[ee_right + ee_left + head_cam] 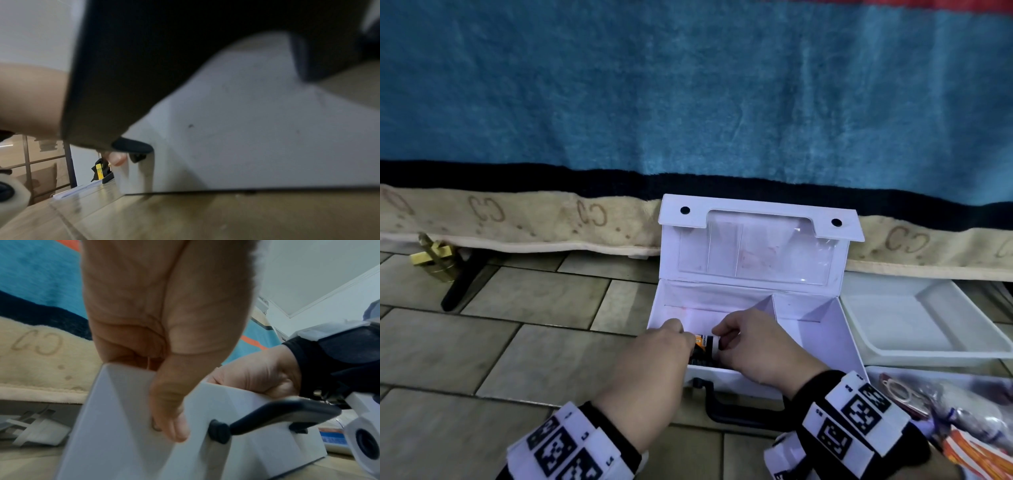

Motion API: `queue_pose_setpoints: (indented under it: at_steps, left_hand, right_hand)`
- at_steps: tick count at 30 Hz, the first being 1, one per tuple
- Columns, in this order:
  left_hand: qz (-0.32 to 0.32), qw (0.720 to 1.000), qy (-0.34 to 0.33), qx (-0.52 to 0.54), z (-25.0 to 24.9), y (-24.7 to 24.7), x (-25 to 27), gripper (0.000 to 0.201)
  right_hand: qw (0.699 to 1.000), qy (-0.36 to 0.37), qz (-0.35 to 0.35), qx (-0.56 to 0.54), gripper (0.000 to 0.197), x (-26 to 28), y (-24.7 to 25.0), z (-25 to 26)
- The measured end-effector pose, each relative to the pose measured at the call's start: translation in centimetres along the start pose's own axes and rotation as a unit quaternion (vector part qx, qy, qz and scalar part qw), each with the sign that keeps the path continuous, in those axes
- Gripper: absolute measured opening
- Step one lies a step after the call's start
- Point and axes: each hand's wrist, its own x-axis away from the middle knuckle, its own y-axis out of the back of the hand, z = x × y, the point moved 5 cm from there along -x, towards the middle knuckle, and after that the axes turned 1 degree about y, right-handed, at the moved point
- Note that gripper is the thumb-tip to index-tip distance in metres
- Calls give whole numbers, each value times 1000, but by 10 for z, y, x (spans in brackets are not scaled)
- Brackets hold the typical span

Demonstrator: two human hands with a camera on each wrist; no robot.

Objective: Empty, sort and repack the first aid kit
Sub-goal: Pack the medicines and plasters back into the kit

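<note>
The white first aid box (808,329) stands with its lid up on the tiled floor, a divider splitting its inside. Both hands reach into its left compartment. My right hand (743,342) curls round the white end of a small container with an orange and black label (703,344). My left hand (671,342) is at the front left corner. In the left wrist view its thumb (168,410) lies outside the box wall (123,418) while its fingers go inside, gripping the wall. The right wrist view is blurred and shows the box front (246,129) and one fingertip (117,158).
A black carry handle (726,411) hangs from the box front. An empty white tray (914,322) lies to the right, and a second tray with packets and supplies (962,421) is at the lower right. A blue blanket (688,102) hangs behind. A brass object (431,257) sits far left.
</note>
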Motion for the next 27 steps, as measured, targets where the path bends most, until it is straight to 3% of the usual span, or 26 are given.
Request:
queue_pose_setpoints:
  at_steps: [7, 12, 15, 19, 27]
  left_hand:
    - [3, 999, -24, -37, -2, 0, -2, 32]
    - [6, 999, -38, -26, 1, -6, -8, 31]
    - [-7, 998, -63, -4, 3, -4, -11, 34]
    - [-45, 994, -98, 24, -12, 15, -9, 31]
    - [-118, 969, -194, 93, -125, 53, 1, 20]
  right_hand:
    - [999, -17, -3, 34, 29, 2, 2, 6]
    - [987, -7, -15, 157, 33, 14, 11, 22]
    - [987, -21, -111, 114, 37, 39, 36, 24]
    - [975, -53, -215, -7, 28, 98, 83, 17]
    - [911, -142, -386, -24, 14, 229, 179, -66]
